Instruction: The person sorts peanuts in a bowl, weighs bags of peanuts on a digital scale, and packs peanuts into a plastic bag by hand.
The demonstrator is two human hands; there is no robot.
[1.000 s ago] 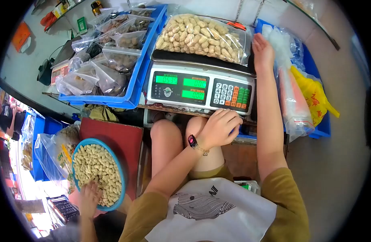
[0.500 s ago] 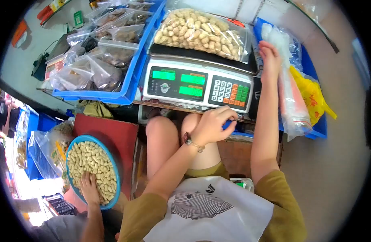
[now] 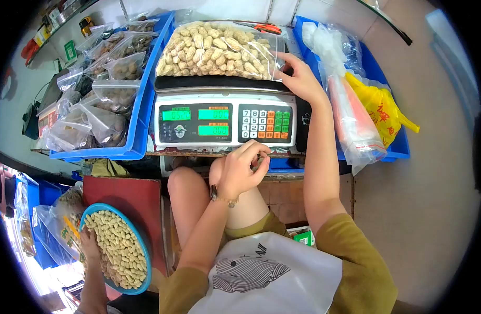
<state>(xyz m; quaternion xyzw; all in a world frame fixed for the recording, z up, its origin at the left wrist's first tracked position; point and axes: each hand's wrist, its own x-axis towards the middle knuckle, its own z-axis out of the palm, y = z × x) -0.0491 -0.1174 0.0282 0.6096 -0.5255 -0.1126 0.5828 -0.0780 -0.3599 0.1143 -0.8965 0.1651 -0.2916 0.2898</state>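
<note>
A clear bag of peanuts (image 3: 214, 52) lies on the dark top of a white scale (image 3: 164, 141), whose green displays are lit. My right hand (image 3: 298, 76) is at the bag's right end, thumb and fingers apart around its edge. In front of the scale's keypad, above my knees, my left hand (image 3: 243, 170) is curled with its fingertips close to the thumb. Something small seems to be between those fingers, too hidden to name.
A co-worker's hand (image 3: 88, 246) is at the left rim of a blue basin of peanuts (image 3: 147, 256) on a red surface (image 3: 122, 191). Left of the scale, a blue tray (image 3: 138, 133) holds filled bags. A blue bin (image 3: 400, 146) at the right holds plastic bags.
My right hand has moved left from beside the scale to the end of the peanut bag. The co-worker's hand has shifted to the basin's left rim. The camera view has shifted.
</note>
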